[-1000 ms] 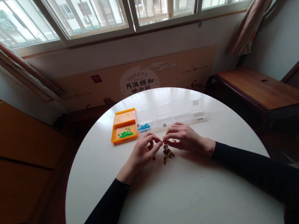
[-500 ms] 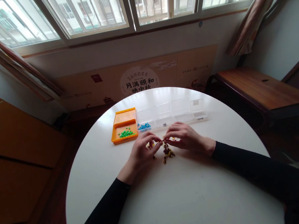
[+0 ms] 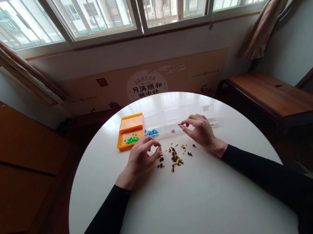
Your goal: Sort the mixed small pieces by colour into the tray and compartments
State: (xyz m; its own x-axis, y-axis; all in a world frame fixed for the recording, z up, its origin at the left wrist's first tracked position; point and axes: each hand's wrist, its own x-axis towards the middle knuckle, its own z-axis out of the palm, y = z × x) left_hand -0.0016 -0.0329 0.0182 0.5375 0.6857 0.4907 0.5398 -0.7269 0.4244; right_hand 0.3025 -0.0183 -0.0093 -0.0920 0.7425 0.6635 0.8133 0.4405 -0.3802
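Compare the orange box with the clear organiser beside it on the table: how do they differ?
The orange box is opaque; the clear organiser is see-through. The orange box holds green beads; the clear organiser holds blue beads in its leftmost compartment. The right hand pinches a dark bead by the clear organiser, not the orange box. Both lie side by side on the white table.
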